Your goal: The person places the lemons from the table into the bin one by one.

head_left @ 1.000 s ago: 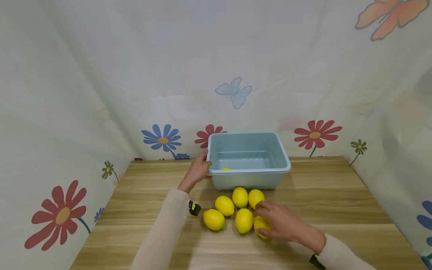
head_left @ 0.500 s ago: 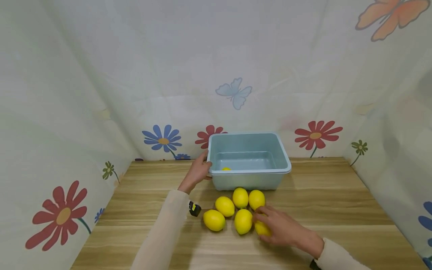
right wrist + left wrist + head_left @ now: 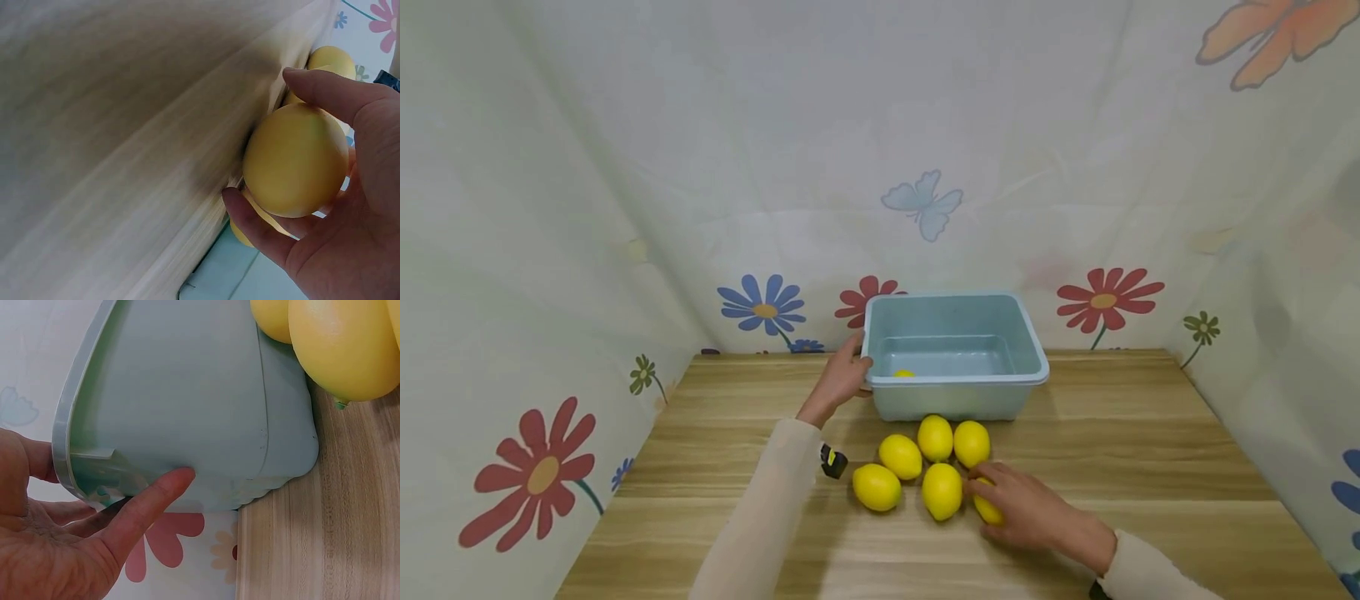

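Observation:
My left hand [image 3: 838, 379] grips the left rim of a pale blue plastic basin [image 3: 955, 400]. In the left wrist view, some fingers [image 3: 153, 506] lie along the basin's outer wall and others are at its rim. My right hand [image 3: 1030, 508] is curled round a yellow lemon [image 3: 987, 504] at the right of a loose group. The right wrist view has this lemon [image 3: 297, 159] between the thumb and fingers, close to the tabletop. Several other lemons [image 3: 942, 490] lie in front of the basin. Inside it, the top of one lemon [image 3: 904, 374] shows above the near rim.
The wooden table [image 3: 1120, 433] ends at the back against a white curtain [image 3: 775, 167] printed with flowers and butterflies. Curtain also hangs on both sides. A small black device [image 3: 832, 461] sits at the left wrist.
My right hand has shifted slightly and its fingers have closed round the rightmost lemon, covering more of it. The left hand and the basin stay in place.

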Demonstrator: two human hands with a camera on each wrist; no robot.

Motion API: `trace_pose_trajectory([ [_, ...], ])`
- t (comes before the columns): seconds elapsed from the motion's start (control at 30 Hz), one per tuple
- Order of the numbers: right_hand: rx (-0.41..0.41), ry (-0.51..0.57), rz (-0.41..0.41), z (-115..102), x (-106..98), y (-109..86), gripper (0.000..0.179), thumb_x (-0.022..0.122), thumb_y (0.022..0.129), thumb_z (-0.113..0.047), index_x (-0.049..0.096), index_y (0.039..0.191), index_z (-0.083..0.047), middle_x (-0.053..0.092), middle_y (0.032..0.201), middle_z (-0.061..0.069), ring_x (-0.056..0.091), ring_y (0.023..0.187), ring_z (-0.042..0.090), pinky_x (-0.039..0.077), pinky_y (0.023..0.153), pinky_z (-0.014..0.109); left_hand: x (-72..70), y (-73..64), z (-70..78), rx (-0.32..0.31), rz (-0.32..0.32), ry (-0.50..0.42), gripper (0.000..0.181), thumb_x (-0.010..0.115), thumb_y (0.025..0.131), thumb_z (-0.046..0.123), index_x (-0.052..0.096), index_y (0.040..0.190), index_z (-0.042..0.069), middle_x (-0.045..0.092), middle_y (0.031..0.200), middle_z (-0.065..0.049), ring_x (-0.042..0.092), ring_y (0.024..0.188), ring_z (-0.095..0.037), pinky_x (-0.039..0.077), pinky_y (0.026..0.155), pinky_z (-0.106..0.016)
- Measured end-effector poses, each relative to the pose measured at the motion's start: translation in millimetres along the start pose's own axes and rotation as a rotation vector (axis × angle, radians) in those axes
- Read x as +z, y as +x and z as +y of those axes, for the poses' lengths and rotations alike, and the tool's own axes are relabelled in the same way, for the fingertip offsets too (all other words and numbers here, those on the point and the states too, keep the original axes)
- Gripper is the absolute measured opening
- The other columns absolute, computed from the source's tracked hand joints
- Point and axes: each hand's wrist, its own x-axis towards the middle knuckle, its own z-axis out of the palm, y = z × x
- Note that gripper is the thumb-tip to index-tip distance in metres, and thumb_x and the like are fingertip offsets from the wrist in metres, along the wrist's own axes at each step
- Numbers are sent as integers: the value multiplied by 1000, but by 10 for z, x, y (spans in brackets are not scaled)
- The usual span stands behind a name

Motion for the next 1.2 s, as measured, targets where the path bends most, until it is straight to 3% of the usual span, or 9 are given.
trace_pose_trajectory([
  [0.33, 5, 19, -4, -3, 14, 7, 48, 79, 80, -27, 62, 125, -21, 57, 129, 4, 55, 120, 26, 52, 97, 46, 2, -9, -7, 24, 4, -14, 59, 44, 100, 22, 27, 156, 25, 40, 154, -12, 58, 118, -38, 62, 71, -45],
  [0.7, 18, 25, 18, -24, 3, -16, 43, 79, 80, -28, 63, 120, -24, 59, 125, 1, 57, 112, 21, 55, 91, 44, 12, -24, -54, 21, 5, -7, 59, 44, 100, 24, 26, 156, 23, 38, 155, -14, 58, 117, -37, 62, 69, -42],
  [0.93, -2, 10, 59, -28, -69, 6, 42, 81, 77, -26, 64, 116, -22, 60, 124, 2, 59, 111, 22, 56, 88, 42, 2, -18, -46, 12, 4, -9, 59, 44, 100, 24, 26, 156, 24, 37, 156, -14, 57, 119, -39, 62, 70, -42],
  [1.2, 13, 20, 51, -62, -172, 49, 41, 80, 79, -25, 63, 117, -20, 59, 126, 4, 58, 115, 26, 56, 90, 44, -1, -5, -21, 10, -1, -9, 58, 44, 100, 25, 27, 155, 27, 36, 156, -13, 55, 122, -43, 62, 70, -43],
])
